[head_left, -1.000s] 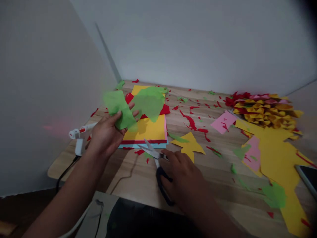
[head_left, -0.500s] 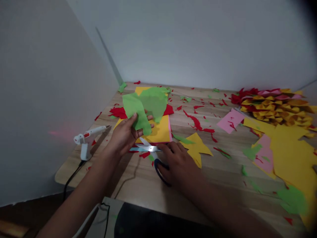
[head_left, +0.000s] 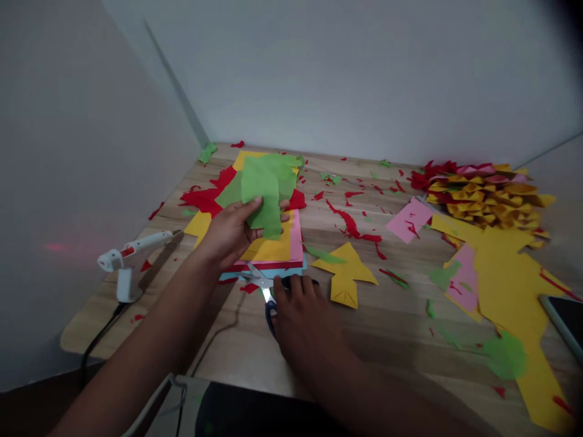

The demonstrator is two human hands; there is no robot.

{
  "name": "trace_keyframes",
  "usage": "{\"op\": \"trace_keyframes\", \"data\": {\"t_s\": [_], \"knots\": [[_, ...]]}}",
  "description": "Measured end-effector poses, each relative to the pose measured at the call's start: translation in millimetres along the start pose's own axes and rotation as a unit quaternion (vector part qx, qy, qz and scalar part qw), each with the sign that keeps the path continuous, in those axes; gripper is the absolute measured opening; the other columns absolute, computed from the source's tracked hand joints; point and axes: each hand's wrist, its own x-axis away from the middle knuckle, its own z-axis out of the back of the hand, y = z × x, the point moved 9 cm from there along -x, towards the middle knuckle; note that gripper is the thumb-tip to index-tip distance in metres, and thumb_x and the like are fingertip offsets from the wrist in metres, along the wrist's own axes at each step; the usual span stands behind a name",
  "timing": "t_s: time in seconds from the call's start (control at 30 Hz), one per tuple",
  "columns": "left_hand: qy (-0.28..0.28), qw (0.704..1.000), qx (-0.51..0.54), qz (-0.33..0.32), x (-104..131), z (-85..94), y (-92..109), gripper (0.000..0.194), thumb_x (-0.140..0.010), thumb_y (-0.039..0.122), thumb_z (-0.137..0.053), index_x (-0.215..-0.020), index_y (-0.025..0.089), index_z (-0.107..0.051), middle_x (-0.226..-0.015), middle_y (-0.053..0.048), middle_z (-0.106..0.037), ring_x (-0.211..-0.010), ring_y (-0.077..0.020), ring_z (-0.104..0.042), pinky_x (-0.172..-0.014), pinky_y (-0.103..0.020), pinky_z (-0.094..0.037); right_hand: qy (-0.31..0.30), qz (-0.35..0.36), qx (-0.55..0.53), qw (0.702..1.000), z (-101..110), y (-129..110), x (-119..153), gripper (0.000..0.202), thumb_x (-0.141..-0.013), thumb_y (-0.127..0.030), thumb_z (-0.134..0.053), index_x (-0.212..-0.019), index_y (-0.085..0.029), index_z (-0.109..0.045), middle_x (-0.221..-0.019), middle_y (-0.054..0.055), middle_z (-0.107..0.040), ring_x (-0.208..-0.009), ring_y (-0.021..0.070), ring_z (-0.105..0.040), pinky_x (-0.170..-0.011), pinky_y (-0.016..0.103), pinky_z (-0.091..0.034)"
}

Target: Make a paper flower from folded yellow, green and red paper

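Note:
My left hand [head_left: 237, 233] is closed on a piece of green paper [head_left: 262, 188], the thumb on top and the fingertips showing past its right edge. Beneath it lies a stack of coloured sheets, with a yellow sheet [head_left: 268, 249] on top, pink and blue edges below, and more green paper over its far part. My right hand [head_left: 303, 318] grips a pair of scissors [head_left: 263, 283] by the dark handles. Their blades are apart and point left, near the stack's front edge. Just right of the scissors rests a yellow paper cutout [head_left: 345, 273].
A white glue gun [head_left: 132, 249] with a black cord stands at the left edge. Red paper scraps [head_left: 350, 224] litter the table. A pile of folded paper petals [head_left: 487, 197], a large yellow cutout [head_left: 510, 279] and a phone [head_left: 565, 321] are at the right.
The view has shifted a little to the right. The green paper in my left hand has turned more upright. The scissors have rotated in my right hand and their blades have opened wider.

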Motion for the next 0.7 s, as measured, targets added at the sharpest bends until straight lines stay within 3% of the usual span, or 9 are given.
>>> {"op": "trace_keyframes", "data": {"t_s": [0.07,0.2,0.27,0.37,0.43,0.53,0.7], "knots": [[-0.005,1.0,0.007,0.013,2,-6.4,-11,0.032,-0.097,0.022,-0.05,-0.12,0.007,-0.068,-0.117,-0.019,-0.074,-0.105,-0.028,-0.073,-0.066,-0.027,-0.063,0.027,-0.003,-0.056,0.998,15,16,1,0.046,-0.091,-0.031,-0.062,-0.134,-0.013,-0.06,-0.115,0.02,-0.068,-0.106,0.0365,-0.062,-0.086,0.051,-0.053],[-0.07,0.995,0.053,0.037,9,-34.1,-24,0.033,-0.098,0.026,-0.05,-0.117,0.008,-0.07,-0.125,-0.016,-0.071,-0.117,-0.028,-0.067,-0.091,-0.034,-0.06,0.164,-0.092,-0.179,0.966,59,68,5,0.059,-0.089,-0.046,-0.064,-0.138,-0.014,-0.053,-0.115,0.015,-0.068,-0.103,0.0302,-0.064,-0.09,0.048,-0.052],[-0.081,0.994,0.072,0.021,12,-41.5,-21,0.032,-0.098,0.028,-0.051,-0.116,0.009,-0.071,-0.126,-0.015,-0.071,-0.122,-0.027,-0.064,-0.098,-0.033,-0.056,0.183,-0.094,-0.191,0.96,67,71,7,0.049,-0.09,-0.044,-0.064,-0.128,-0.015,-0.058,-0.111,0.013,-0.068,-0.099,0.0285,-0.063,-0.088,0.046,-0.052],[-0.037,0.995,0.088,-0.033,7,-36.7,-6,0.03,-0.099,0.026,-0.049,-0.116,0.012,-0.07,-0.124,-0.011,-0.072,-0.123,-0.0253,-0.064,-0.101,-0.034,-0.055,0.116,-0.028,-0.137,0.983,50,37,10,0.025,-0.09,-0.035,-0.064,-0.107,-0.018,-0.067,-0.106,0.012,-0.067,-0.1,0.0312,-0.061,-0.085,0.047,-0.052],[-0.014,0.993,0.102,-0.055,-1,-35.6,5,0.032,-0.1,0.023,-0.045,-0.122,0.014,-0.066,-0.126,-0.01,-0.071,-0.124,-0.0253,-0.063,-0.101,-0.036,-0.055,0.062,-0.016,-0.098,0.993,28,16,15,0.034,-0.085,-0.03,-0.07,-0.117,-0.02,-0.066,-0.116,0.015,-0.064,-0.107,0.0349,-0.058,-0.087,0.05,-0.051],[-0.042,0.986,0.138,-0.079,-16,-52.5,28,0.042,-0.1,0.018,-0.038,-0.138,0.016,-0.056,-0.138,-0.007,-0.064,-0.132,-0.0259,-0.056,-0.107,-0.041,-0.052,0.03,-0.046,-0.073,0.996,6,8,19,0.058,-0.083,-0.027,-0.072,-0.139,-0.02,-0.056,-0.126,0.019,-0.061,-0.114,0.0372,-0.055,-0.093,0.052,-0.049],[-0.086,0.971,0.185,-0.124,-32,-84.2,73,0.058,-0.094,0.005,-0.029,-0.149,0.019,-0.043,-0.149,-0.001,-0.054,-0.14,-0.0235,-0.048,-0.113,-0.041,-0.046,-0.011,-0.054,-0.044,0.998,3,11,4,0.046,-0.089,-0.024,-0.06,-0.135,-0.018,-0.059,-0.12,0.021,-0.064,-0.109,0.0381,-0.06,-0.091,0.055,-0.05]]}}
